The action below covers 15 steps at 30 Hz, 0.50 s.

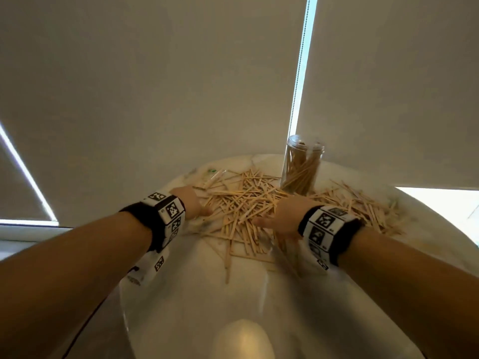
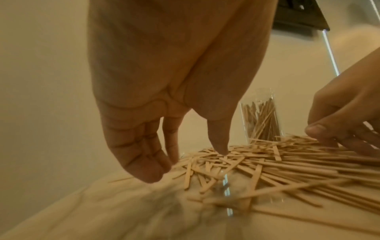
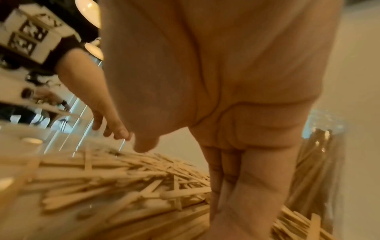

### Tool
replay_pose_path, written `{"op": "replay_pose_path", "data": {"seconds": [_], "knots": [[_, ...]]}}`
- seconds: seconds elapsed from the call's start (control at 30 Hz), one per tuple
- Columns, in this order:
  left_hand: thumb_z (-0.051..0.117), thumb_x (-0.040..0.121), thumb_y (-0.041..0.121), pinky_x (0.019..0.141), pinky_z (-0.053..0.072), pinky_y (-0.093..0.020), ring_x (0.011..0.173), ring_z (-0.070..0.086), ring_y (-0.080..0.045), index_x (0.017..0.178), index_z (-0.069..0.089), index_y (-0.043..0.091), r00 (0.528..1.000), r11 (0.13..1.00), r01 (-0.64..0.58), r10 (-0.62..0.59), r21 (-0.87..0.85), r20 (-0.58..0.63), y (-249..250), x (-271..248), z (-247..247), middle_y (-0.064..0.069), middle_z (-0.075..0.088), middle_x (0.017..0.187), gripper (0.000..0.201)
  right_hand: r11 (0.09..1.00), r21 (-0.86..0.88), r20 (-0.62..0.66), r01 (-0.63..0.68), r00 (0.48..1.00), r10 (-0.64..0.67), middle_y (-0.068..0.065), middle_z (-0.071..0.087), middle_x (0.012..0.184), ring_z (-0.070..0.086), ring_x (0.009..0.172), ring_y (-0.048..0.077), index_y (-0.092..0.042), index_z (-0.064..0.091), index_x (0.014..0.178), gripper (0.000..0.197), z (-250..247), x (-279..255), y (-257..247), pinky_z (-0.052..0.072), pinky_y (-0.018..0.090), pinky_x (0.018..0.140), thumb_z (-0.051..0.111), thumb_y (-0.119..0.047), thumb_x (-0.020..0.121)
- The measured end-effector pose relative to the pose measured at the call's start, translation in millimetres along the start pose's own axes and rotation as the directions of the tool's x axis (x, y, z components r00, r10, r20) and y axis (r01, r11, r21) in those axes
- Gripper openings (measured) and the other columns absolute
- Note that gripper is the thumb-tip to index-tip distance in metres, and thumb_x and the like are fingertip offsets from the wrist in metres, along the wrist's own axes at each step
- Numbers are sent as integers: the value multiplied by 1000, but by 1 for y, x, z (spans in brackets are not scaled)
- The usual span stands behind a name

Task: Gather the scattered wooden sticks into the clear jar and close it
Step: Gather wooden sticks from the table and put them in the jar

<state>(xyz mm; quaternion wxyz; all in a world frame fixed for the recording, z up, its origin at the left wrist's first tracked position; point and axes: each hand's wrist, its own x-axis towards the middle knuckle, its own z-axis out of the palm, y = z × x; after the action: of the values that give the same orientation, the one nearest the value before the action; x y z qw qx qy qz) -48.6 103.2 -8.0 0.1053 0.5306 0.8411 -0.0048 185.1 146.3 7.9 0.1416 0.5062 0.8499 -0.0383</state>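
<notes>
Many thin wooden sticks [image 1: 241,203] lie in a loose heap across the far half of a round white marble table [image 1: 233,301]. The clear jar [image 1: 302,164] stands upright and lidless behind the heap, partly filled with sticks; it also shows as the jar [image 2: 261,116] and, blurred, the jar [image 3: 320,170]. My left hand [image 1: 197,208] hangs at the heap's left edge, its fingers [image 2: 152,170] straight and pointing down and its thumb just touching the sticks [image 2: 267,162]. My right hand [image 1: 269,216] reaches into the heap in front of the jar. Its fingers [image 3: 246,186] point straight down among the sticks [image 3: 123,178], with the thumb held apart.
Closed roller blinds fill the background, and a bead chain [image 1: 298,86] hangs just behind the jar. The table's curved edge runs close on the left [image 1: 124,294] and on the right. A lamp glare [image 1: 243,338] shows on the near tabletop.
</notes>
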Motion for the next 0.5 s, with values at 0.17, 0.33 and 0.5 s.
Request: {"op": "replay_pose_path", "data": {"seconds": [0.17,0.33,0.5], "knots": [[44,93,66,77,43,-31,89,58,-25,88,65,6,996,998,-40,43,-42,74,22,-9,9,-12,64,95,64,991,-132,35,2,999,3,8,67,102,63,98,27,-10,67,104,71,10,11,-18,52,35,83,48,-75,86],[69,88,44,60,44,-29,74,59,-22,102,69,2,984,982,-147,157,-121,81,54,-6,20,-10,62,78,43,997,-78,78,-24,996,30,5,57,80,58,84,24,-8,65,99,32,13,22,-5,55,33,82,57,-39,94],[64,88,56,76,46,-29,94,61,-21,111,62,8,970,970,-235,238,-68,45,79,-11,22,-4,58,92,53,990,-130,58,-53,996,61,4,63,99,59,90,22,-13,66,110,43,20,25,-5,52,30,77,62,-51,91]]}}
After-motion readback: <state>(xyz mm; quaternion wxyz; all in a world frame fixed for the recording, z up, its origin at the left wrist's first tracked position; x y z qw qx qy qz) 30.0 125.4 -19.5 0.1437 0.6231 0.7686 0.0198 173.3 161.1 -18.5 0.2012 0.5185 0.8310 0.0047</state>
